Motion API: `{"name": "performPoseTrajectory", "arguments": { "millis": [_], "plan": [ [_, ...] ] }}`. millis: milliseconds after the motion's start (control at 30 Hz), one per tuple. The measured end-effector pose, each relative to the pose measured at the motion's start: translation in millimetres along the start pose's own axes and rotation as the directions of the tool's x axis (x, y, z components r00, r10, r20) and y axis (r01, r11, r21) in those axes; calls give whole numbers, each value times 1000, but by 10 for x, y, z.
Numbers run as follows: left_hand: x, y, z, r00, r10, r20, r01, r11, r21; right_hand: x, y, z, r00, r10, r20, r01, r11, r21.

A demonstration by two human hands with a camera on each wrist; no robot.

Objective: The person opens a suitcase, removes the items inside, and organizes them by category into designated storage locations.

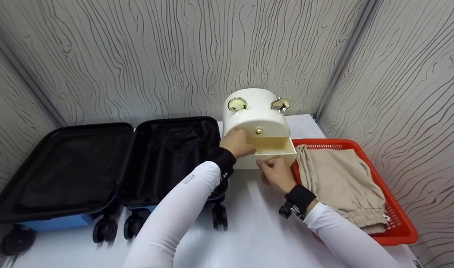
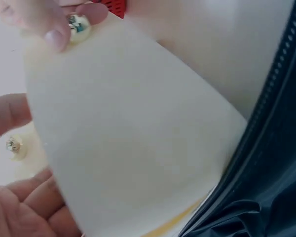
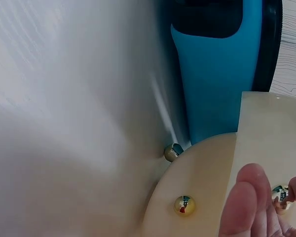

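A glossy white rounded storage box (image 1: 256, 116) with two gold ear-shaped pieces stands at the back, its lower drawer (image 1: 249, 162) pulled out. The inside that shows in the head view is pale yellow, with nothing visible in it. My right hand (image 1: 277, 173) is at the front panel, pinching its gold knob (image 2: 80, 29) between thumb and fingers. Over the drawer's left part reaches my left hand (image 1: 238, 143); its fingers (image 2: 37, 205) are loosely bent behind the panel's top edge and no object shows in them. Another gold knob (image 1: 259, 131) sits above the opening.
To the left lies an open suitcase (image 1: 171, 163) with black lining, blue shell and wheels, close beside the box. A red basket (image 1: 402, 223) at the right holds folded beige trousers (image 1: 340, 178). Patterned walls (image 1: 174, 56) enclose the white table (image 1: 245, 230).
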State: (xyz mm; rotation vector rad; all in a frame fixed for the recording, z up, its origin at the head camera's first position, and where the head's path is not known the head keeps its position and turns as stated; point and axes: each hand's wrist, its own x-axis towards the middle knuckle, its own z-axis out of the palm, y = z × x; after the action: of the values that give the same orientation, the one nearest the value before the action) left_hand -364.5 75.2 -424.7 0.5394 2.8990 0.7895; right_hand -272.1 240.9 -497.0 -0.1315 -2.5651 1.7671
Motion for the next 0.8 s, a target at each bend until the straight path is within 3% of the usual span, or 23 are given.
{"name": "performPoseTrajectory", "arguments": {
  "millis": [100, 533, 800],
  "plan": [
    [22, -2, 3, 1000, -15, -11, 15, 1000, 8, -7, -10, 6, 1000, 0, -5, 0, 1000, 3],
    [77, 19, 97, 999, 24, -39, -17, 983, 185, -7, -6, 15, 1000, -27, -7, 27, 1000, -5],
    [102, 9, 143, 999, 46, 14, -48, 981, 186, 31, 30, -8, 998, -62, 0, 62, 996, -67]
  ]
}}
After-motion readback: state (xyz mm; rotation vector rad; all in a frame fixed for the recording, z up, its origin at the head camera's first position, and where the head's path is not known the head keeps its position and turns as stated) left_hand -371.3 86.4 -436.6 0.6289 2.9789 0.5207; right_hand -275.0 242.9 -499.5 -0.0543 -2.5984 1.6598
